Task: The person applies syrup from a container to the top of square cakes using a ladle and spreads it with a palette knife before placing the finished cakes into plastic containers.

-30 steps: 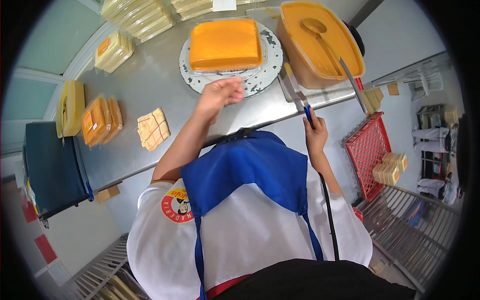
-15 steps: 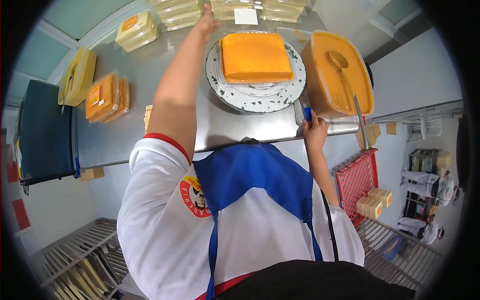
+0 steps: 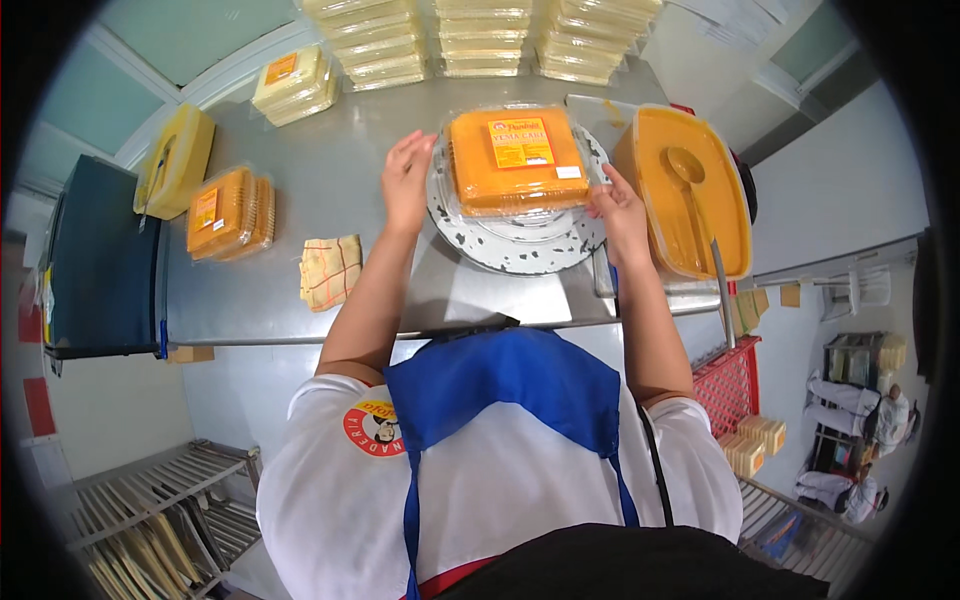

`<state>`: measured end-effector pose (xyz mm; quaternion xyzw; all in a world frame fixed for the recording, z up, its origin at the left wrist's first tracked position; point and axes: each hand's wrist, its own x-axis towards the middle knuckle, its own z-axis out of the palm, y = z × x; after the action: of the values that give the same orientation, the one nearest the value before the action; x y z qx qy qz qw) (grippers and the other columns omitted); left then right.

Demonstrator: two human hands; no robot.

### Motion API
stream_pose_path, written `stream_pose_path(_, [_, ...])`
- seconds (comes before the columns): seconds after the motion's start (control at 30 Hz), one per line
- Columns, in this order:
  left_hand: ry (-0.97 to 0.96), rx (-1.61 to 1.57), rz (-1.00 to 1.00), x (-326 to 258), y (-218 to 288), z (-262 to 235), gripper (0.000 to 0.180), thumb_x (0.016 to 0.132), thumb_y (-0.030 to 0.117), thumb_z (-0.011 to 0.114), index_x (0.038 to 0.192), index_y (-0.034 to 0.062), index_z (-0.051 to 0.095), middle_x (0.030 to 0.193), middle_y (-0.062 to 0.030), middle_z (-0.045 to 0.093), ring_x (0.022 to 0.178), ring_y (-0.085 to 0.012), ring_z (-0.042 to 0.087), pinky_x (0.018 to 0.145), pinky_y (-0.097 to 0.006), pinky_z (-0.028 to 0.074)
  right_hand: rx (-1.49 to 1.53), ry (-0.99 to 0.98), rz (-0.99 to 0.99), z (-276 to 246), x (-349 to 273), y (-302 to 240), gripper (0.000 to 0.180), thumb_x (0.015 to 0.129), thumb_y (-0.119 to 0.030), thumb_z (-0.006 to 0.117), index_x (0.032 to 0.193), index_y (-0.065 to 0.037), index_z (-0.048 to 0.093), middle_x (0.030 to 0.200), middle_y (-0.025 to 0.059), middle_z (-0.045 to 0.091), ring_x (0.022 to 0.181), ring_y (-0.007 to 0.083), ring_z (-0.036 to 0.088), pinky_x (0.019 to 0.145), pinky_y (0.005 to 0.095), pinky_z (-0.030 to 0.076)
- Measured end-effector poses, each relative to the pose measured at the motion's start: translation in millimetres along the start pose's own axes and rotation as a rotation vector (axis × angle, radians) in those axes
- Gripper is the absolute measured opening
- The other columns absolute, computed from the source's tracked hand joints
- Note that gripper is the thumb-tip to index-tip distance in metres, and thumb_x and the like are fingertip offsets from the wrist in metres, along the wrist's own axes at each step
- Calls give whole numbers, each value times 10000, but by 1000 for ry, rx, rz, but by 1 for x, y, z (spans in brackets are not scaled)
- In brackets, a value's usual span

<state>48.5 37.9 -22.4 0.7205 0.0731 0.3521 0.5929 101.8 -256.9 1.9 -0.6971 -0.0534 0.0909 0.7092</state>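
An orange cake in a clear plastic box (image 3: pixel 515 165), its lid now over it with a yellow-orange label on top, rests on a round white turntable (image 3: pixel 500 250) with chipped dark spots. My right hand (image 3: pixel 622 215) is at the box's near right corner, thumb and fingers closed on its edge. Just left of the box, my left hand (image 3: pixel 407 175) is raised with fingers stretched, apart from it and holding nothing. At the right stands a tub (image 3: pixel 730 225) of orange spread with a ladle (image 3: pixel 684 165) lying in it.
Stacked clear boxes (image 3: pixel 485 40) line the back of the steel table (image 3: pixel 260 300). On the left are boxed orange cakes (image 3: pixel 225 212), a yellow container (image 3: pixel 175 165) and a folded checked cloth (image 3: pixel 330 272). A red crate (image 3: pixel 730 385) stands beyond the table at the right.
A labelled clear lid now covers the previously uncovered cake. My left hand came back from the rear stacks to the box's side. My right hand let go of the blue-handled tool and moved to the box.
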Motion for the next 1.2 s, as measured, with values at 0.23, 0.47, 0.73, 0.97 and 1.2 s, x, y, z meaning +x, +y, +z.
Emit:
stream_pose_path(0.23, [-196,-94,-656,76,-14,15,762,774,124,703,1389,47,259,883,-55,646,761,-103,585,644,-219,434,187,-126,77,-14,9,4,545,827,-48,531,1319,89,339,775,22,563,645,84,512,637,220,425])
stream_pose_path(0.47, [-3,-7,-608,59,6,8,784,769,124,720,1383,29,242,810,-61,644,685,-114,587,564,-234,433,261,-265,259,-16,13,-3,551,816,-29,535,1312,102,334,805,64,582,648,115,539,609,236,441])
stream_pose_path(0.73, [-135,-350,-673,-68,39,-6,296,820,105,654,1061,-50,579,823,-76,633,692,-110,589,598,-221,484,261,-366,285,-28,21,-3,457,817,2,518,1254,85,413,794,48,571,643,128,558,585,232,467])
stream_pose_path(0.97, [-113,-297,-660,-82,48,-76,267,829,70,624,1080,-13,590,805,-42,621,665,-85,553,589,-219,457,229,-358,183,30,-38,-2,396,794,14,542,1183,33,477,783,23,561,640,108,559,555,222,477])
stream_pose_path(1.2, [-18,-171,-580,-80,59,-272,309,809,148,661,1090,29,617,949,-31,635,840,-119,565,756,-257,447,290,-449,263,211,-95,-6,436,811,28,547,1232,43,433,796,46,545,674,128,553,626,269,479])
